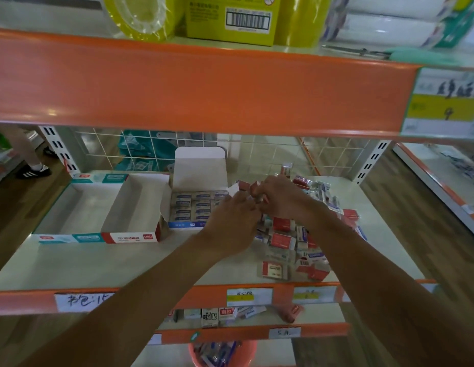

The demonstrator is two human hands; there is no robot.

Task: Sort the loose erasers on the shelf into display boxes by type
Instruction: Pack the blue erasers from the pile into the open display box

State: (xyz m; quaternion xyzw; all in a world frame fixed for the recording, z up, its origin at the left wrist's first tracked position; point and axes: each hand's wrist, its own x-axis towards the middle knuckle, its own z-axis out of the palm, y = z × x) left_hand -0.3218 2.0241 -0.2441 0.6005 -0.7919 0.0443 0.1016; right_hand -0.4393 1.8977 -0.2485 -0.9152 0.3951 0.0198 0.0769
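Head view, one moment at a shop shelf.

Shelf: flat pale board, glossy orange front rail carrying paper labels, wire grid back panel.

Teal-trimmed box: shallow open card tray, far left, matt white inside, nothing in it.

Red-trimmed box: same rectangular card build, touching the teal one on its right side, also holding nothing.

Blue-trimmed box: card, its rounded white lid flap standing upright at the back; packed in tidy rows with blue-sleeved erasers, small flat blocks.

Loose erasers: jumbled heap at the right of the shelf, small rectangular blocks in red or blue-and-white paper sleeves, some in shiny clear wrap.

Right hand: above the heap's rear left edge, just right of the blue-trimmed box; fingers curled round a few red-sleeved erasers, which jut out toward the left past the knuckles.

Left hand: back toward the camera, fingers bent, tips meeting the right hand's at that same cluster; whether it actually pinches a piece cannot be told.

Lower shelf: a few more small sleeved blocks.
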